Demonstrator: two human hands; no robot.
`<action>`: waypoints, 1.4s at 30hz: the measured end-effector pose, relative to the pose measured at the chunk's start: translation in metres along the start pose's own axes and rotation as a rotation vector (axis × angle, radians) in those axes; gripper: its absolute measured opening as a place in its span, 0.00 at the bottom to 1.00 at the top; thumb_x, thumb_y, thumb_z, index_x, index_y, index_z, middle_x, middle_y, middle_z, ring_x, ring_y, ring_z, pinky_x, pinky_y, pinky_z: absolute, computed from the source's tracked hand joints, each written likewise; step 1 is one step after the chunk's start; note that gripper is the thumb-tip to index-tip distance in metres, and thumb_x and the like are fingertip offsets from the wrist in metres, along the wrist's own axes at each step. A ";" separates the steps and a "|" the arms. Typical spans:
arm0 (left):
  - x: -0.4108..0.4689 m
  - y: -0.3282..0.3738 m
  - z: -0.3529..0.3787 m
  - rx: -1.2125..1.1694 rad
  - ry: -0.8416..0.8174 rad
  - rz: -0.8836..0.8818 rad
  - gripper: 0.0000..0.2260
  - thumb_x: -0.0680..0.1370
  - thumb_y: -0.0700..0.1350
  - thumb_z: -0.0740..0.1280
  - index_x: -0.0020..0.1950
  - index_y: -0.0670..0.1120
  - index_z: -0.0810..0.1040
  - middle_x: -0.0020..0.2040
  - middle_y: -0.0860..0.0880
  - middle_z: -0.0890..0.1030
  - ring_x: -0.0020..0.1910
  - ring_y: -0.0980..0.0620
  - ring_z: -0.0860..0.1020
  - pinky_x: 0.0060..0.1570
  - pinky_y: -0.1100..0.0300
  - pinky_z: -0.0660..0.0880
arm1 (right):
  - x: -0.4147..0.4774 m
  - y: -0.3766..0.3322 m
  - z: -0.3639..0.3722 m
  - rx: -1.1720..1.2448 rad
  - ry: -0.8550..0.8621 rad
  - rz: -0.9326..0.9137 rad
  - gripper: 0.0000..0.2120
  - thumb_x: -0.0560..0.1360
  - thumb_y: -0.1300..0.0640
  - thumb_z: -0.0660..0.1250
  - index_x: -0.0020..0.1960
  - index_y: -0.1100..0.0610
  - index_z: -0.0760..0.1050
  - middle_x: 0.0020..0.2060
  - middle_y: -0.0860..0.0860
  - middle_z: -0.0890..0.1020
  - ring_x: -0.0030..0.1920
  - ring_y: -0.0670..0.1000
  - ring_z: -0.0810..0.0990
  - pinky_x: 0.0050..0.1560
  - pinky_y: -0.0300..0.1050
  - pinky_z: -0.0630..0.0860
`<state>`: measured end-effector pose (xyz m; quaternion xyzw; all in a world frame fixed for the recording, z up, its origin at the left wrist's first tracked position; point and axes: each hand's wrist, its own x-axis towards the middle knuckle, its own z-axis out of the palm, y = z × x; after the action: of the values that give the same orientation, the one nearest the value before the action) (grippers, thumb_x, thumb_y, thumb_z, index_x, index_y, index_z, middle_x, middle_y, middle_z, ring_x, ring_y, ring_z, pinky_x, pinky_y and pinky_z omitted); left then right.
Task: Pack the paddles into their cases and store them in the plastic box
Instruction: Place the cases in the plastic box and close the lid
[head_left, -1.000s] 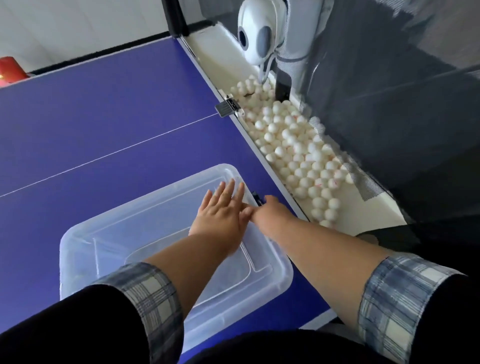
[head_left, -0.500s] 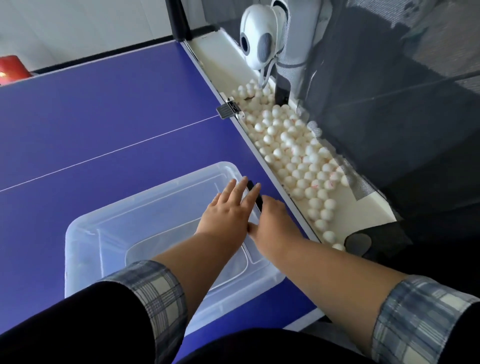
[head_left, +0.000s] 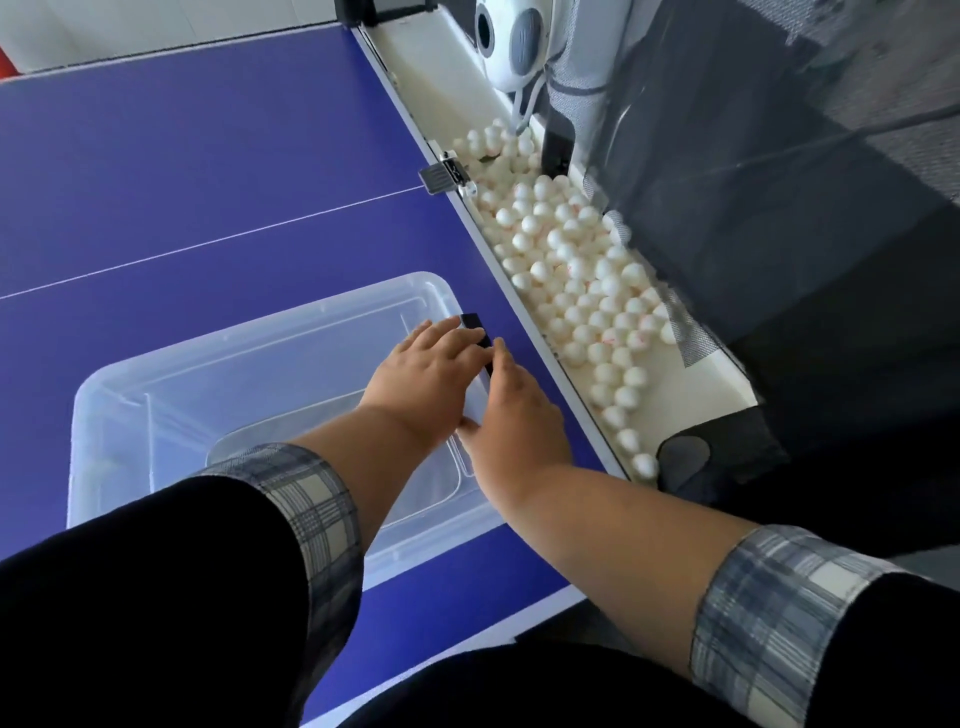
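Head view: my left hand (head_left: 434, 364) and right hand (head_left: 511, 410) pressed flat on the box (head_left: 156, 374) latch (head_left: 478, 335), seemingly unclasping; lid lifts next.

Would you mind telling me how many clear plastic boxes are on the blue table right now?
1. The clear plastic box sits on the blue table near its right edge, with the left hand and right hand at its right rim. None appears hidden.
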<state>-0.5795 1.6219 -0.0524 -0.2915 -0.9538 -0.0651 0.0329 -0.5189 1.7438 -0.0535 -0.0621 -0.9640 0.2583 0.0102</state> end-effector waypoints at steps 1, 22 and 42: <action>-0.001 0.000 -0.001 0.010 0.003 0.005 0.36 0.67 0.53 0.78 0.73 0.51 0.71 0.73 0.49 0.70 0.76 0.45 0.62 0.76 0.49 0.53 | 0.000 0.000 0.001 -0.010 0.009 -0.004 0.45 0.74 0.44 0.72 0.81 0.54 0.49 0.75 0.53 0.69 0.73 0.52 0.69 0.66 0.52 0.72; -0.147 -0.062 -0.053 -0.223 0.153 -0.644 0.30 0.76 0.44 0.62 0.78 0.54 0.59 0.77 0.50 0.63 0.77 0.48 0.56 0.75 0.53 0.48 | -0.011 -0.062 -0.007 -0.231 -0.035 -0.104 0.32 0.76 0.50 0.67 0.77 0.54 0.61 0.75 0.54 0.65 0.75 0.56 0.64 0.71 0.57 0.65; -0.282 -0.153 -0.050 -1.087 0.179 -1.186 0.16 0.69 0.57 0.73 0.52 0.55 0.72 0.46 0.57 0.81 0.40 0.58 0.81 0.35 0.60 0.78 | -0.055 -0.234 0.147 -0.390 -0.309 -0.425 0.27 0.82 0.40 0.43 0.80 0.42 0.54 0.81 0.46 0.49 0.81 0.51 0.45 0.76 0.63 0.42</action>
<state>-0.4306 1.3338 -0.0470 0.2941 -0.7784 -0.5492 -0.0771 -0.4989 1.4631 -0.0637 0.1798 -0.9768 0.0673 -0.0945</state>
